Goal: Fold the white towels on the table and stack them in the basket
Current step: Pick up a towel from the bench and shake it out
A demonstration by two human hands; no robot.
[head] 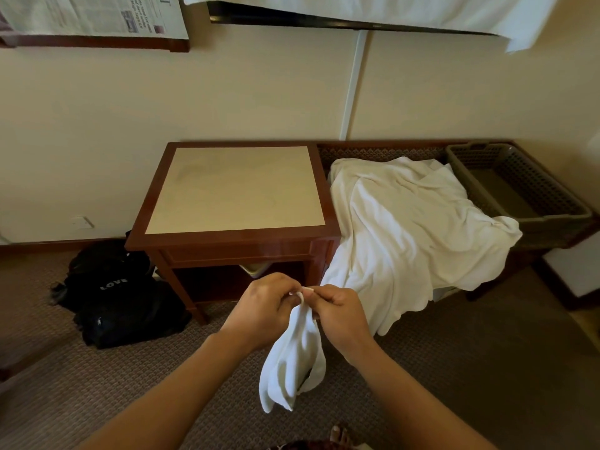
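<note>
Both hands, left hand (264, 308) and right hand (337, 311), pinch one small white towel (293, 362) by its top edge; separate the corners, pull taut before folding on the table (235, 190).

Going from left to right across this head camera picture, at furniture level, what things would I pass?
Black bag with white lettering on the carpet → dark wooden side table with a beige top → pile of crumpled white towels on the low bench → grey-brown plastic lattice basket.
</note>
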